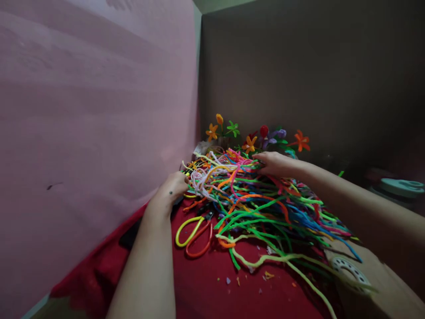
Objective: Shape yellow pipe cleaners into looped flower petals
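A large tangled heap of colourful pipe cleaners (239, 190) covers the back of the red cloth. My left hand (173, 188) is at the heap's left edge, beside the pink wall. Its fingers are curled, and whatever is in them is hidden. At the top of the heap, my right hand (274, 164) has its fingers closed around some pipe cleaners, the fingertips partly sunk among the strands. Scissors-like cutters (199, 233) with one yellow and one red handle loop lie in front of the heap, between my forearms.
Several pipe-cleaner flowers (250, 144) stand behind the heap against the dark wall. Small coloured scraps (268, 275) lie on the red cloth (206, 283). A dark flat object (130, 235) sits by my left forearm. At right are a pale green round object (401, 186) and a white ring with holes (351, 271).
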Demonstrator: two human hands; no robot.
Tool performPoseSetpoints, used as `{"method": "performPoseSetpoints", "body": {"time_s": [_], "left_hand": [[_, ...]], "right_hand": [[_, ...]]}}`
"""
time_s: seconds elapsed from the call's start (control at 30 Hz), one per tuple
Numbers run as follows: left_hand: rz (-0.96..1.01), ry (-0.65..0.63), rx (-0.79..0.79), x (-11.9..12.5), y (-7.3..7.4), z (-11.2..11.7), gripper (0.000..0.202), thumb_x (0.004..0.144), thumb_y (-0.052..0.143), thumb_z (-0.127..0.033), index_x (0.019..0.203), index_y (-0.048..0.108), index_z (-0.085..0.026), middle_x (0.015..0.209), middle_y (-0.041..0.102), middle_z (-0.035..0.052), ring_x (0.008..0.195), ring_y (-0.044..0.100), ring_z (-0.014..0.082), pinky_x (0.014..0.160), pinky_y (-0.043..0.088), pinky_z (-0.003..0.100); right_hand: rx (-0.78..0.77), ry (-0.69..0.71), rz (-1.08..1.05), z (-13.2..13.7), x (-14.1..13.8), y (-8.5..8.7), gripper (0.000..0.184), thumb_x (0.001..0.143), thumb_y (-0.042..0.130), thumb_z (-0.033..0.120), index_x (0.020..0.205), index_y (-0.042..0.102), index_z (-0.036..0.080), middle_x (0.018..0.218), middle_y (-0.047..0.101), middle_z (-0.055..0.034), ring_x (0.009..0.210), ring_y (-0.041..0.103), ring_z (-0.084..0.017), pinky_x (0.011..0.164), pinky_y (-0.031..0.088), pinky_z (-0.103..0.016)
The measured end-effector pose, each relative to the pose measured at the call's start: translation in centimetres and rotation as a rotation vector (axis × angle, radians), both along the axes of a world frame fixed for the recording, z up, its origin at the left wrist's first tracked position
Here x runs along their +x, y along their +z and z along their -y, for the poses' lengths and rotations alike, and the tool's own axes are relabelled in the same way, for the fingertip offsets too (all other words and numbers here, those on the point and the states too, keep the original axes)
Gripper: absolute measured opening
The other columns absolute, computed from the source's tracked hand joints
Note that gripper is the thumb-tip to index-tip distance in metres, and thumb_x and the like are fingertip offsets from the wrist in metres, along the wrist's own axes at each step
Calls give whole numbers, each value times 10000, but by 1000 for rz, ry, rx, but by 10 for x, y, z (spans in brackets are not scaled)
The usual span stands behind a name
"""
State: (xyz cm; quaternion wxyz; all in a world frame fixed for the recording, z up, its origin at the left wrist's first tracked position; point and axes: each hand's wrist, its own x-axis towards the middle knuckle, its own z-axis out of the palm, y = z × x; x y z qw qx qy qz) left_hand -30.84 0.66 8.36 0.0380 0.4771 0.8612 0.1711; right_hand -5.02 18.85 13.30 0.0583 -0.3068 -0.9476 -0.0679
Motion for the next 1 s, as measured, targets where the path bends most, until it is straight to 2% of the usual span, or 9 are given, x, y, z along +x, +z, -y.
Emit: {"method": "performPoseSetpoints", "body": {"time_s": [0.07, 0.17, 0.27, 0.33, 0.43, 0.57, 0.77, 0.9, 1.0], "left_hand": [[-38, 39, 46, 5, 4, -1, 255, 601, 514, -144, 722, 722, -226, 695, 699, 51, 673, 625, 197, 560, 395, 236], [-98, 127, 172, 21, 13, -1, 334, 706, 436, -185, 908, 699, -217, 893, 703, 102, 811, 629, 240, 635, 415, 282], [-159, 172, 437, 44, 21, -2, 327, 776, 414, -256, 967, 676, -216, 908, 700, 102, 829, 629, 246, 665, 423, 297], [-167, 119, 609, 60, 22, -3, 300, 792, 432, -287, 945, 677, -206, 824, 705, 82, 756, 633, 222, 644, 425, 282], [-144, -49, 775, 81, 19, -7, 258, 803, 460, -282, 929, 663, -186, 775, 695, 51, 689, 625, 173, 628, 427, 248], [-158, -232, 888, 99, 13, -11, 216, 805, 485, -255, 939, 627, -163, 809, 678, 42, 735, 620, 153, 683, 439, 235], [-118, -233, 921, 103, 9, -16, 233, 826, 469, -265, 997, 590, -164, 845, 656, 39, 761, 616, 156, 700, 458, 250], [-112, -244, 917, 103, 7, -18, 247, 825, 475, -274, 1023, 568, -159, 895, 644, 53, 796, 612, 164, 733, 464, 265], [-108, -254, 939, 108, 7, -16, 225, 820, 488, -263, 1008, 557, -161, 855, 631, 40, 771, 604, 155, 728, 467, 261]], "right_hand": [[93, 71, -96, 19, 3, 8, 612, 718, 605, 379, 1263, 471, 133, 1186, 545, -158, 1049, 517, -281, 825, 419, -331], [138, 201, -284, 59, 14, 12, 416, 795, 537, 296, 1191, 542, 168, 1123, 572, -125, 1051, 512, -245, 857, 415, -341], [-18, 436, -207, 94, 31, -3, 276, 845, 480, 297, 1058, 622, 192, 985, 618, -84, 905, 560, -179, 794, 438, -295], [-9, 447, -72, 103, 41, -22, 366, 789, 551, 370, 1107, 602, 196, 1013, 608, -103, 924, 545, -221, 813, 429, -356], [129, 342, 25, 92, 49, -44, 624, 652, 657, 325, 1230, 517, 135, 1164, 545, -172, 1068, 462, -323, 894, 371, -445], [32, 199, -48, 60, 46, -41, 406, 744, 496, 162, 1140, 586, 161, 1061, 626, -112, 985, 535, -243, 845, 403, -323], [-226, 94, -206, 20, 37, -13, 261, 779, 502, 233, 964, 674, 163, 806, 665, -28, 717, 569, -150, 661, 407, -208], [-471, 119, -236, -8, 38, -10, 304, 746, 555, 292, 997, 667, 161, 757, 645, 24, 653, 540, -123, 625, 414, -196], [-525, 116, -269, -23, 37, -10, 342, 712, 599, 294, 1030, 664, 187, 746, 646, 48, 665, 545, -123, 662, 429, -201]]}}
